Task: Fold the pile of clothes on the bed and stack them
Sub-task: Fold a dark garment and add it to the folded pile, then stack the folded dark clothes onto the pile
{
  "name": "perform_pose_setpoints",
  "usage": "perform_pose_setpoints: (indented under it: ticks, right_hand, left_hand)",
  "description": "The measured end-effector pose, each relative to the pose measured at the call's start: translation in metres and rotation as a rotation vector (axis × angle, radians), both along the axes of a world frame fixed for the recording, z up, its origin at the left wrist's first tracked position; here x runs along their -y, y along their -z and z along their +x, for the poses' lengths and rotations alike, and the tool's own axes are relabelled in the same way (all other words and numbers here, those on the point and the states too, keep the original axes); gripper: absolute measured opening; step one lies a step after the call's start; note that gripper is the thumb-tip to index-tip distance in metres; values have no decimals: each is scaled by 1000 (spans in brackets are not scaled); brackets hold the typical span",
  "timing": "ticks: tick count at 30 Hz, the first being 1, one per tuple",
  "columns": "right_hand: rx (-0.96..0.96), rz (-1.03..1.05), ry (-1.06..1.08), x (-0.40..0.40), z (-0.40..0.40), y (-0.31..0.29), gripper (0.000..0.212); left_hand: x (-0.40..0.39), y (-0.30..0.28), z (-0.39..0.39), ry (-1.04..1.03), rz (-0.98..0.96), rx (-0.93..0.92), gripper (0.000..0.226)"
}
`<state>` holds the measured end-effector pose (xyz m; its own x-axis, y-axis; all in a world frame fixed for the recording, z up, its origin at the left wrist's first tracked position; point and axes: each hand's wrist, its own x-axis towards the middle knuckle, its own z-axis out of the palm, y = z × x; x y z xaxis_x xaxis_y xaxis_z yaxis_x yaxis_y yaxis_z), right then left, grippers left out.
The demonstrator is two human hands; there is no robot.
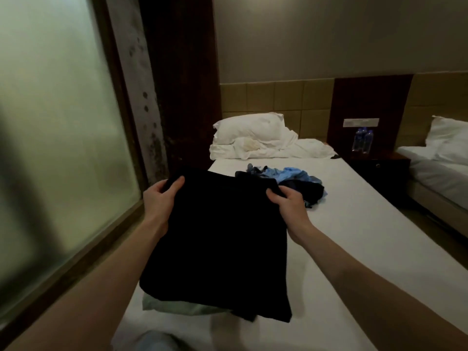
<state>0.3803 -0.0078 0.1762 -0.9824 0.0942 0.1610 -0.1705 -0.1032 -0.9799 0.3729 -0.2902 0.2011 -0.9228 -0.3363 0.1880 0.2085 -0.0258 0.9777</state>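
Black garment (217, 239) held up over white bed (354, 249), left hand (160, 201) and right hand (288, 202) each gripping a top corner, blue clothes pile (286, 177) beyond, pale green folded item (172, 306) beneath

plain black garment (217, 239); pale mint-green cloth (172, 306) beneath it; heap of clothes (286, 182) in light blue, denim blue and dark navy; white bed (354, 236) sheet; white pillow (250, 127); tan tiled headboard (273, 97); dark brown nightstand (379, 168); clear bottles (363, 140) with blue caps; frosted greenish window (50, 122).
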Motion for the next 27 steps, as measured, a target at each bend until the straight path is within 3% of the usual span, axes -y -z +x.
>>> perform_pose_setpoints:
  ticks: [5,9,13,16,19,22,27]
  right_hand:
    - [90,105,-25,42,-65,38,14]
    - [237,368,33,47,-119,60,45]
    - [215,995,90,52,-140,102,74]
    - [126,1244,-138,63,-143,142,83]
    - [107,1451,-256,71,-142,181,98]
    - [157,1512,-321,61,-143,205,109]
    - [278,1352,-103,6,-176,194,76]
  left_hand:
    - [47,28,-62,-26,-81,142,14]
    - [49,55,-123,-48,-295,214,53]
    - [26,112,-151,-64,-681,198,55]
    - [6,161,-150,206,-1057,112,49]
    - [-6,209,-144,506,-1540,125,79]
    - [-8,235,-143,569,-1655,168,98]
    - [-26,217,-173,507,-1596,20,67]
